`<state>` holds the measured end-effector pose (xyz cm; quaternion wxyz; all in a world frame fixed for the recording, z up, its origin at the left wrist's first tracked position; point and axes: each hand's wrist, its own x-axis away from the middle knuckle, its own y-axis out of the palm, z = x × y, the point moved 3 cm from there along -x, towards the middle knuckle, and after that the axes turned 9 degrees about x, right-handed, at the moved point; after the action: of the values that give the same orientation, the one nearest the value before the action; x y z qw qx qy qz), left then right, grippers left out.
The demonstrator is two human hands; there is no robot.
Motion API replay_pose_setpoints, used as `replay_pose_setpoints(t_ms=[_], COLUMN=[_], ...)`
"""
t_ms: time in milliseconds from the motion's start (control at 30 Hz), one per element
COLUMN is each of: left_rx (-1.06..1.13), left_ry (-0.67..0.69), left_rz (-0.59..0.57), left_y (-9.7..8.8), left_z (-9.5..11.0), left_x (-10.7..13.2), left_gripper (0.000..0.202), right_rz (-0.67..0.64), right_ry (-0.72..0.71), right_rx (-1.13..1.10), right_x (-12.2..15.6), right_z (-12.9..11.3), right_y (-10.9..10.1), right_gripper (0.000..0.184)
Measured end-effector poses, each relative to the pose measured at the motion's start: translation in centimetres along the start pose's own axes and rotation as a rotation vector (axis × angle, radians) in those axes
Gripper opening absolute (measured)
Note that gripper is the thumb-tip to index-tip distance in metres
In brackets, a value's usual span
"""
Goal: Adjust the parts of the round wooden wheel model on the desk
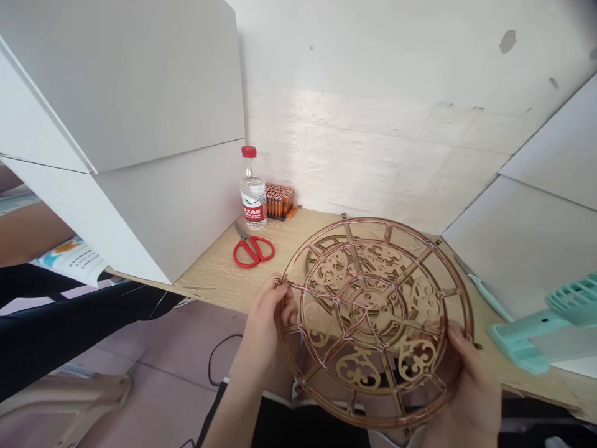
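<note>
A round laser-cut wooden frame (373,317) with spokes, scrollwork and gear-like inner parts is held up in front of me, tilted above the desk's front edge. Thin red strands run across its spokes. My left hand (265,323) grips its left rim between thumb and fingers. My right hand (466,392) holds the lower right rim, with the fingers curling over the front. Both hands hide small parts of the rim.
On the light wood desk (219,280) lie red-handled scissors (254,251), near a red-capped water bottle (252,190) and a pack of batteries (278,200). A mint-green fan (536,330) stands at right. A white cabinet (140,124) overhangs the left, above a pink tiled floor (163,373).
</note>
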<state>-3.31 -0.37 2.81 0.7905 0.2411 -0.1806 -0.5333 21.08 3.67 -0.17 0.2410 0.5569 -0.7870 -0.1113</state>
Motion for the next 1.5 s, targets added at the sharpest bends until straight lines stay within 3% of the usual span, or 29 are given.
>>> replay_pose_setpoints(t_ms=[300,633,867,1200,1500], left_rx=[0.082,0.024,0.11,0.112,0.287], left_ry=[-0.071,-0.068,-0.083,-0.102,-0.074], left_rz=[0.109,0.063,0.085,0.07,0.059], left_y=[0.3,0.4,0.2,0.1,0.3], left_z=[0.4,0.5,0.3,0.2,-0.4], left_x=[0.2,0.0,0.0,-0.2,-1.0], left_gripper=[0.028,0.034,0.029,0.029,0.033], right_rz=[-0.055,-0.046,-0.058,-0.074,-0.033], right_ry=[0.023,0.034,-0.036,-0.008,-0.043], right_rx=[0.039,0.031,0.093,0.057,0.137], right_x=[-1.1,-1.5,-2.4,-1.9,-0.9], right_z=[0.5,1.0,1.1,1.0,0.6], right_y=[-1.0,-0.8,-1.5,-1.1,0.1], right_gripper=[0.026,0.022,0.019,0.022,0.013])
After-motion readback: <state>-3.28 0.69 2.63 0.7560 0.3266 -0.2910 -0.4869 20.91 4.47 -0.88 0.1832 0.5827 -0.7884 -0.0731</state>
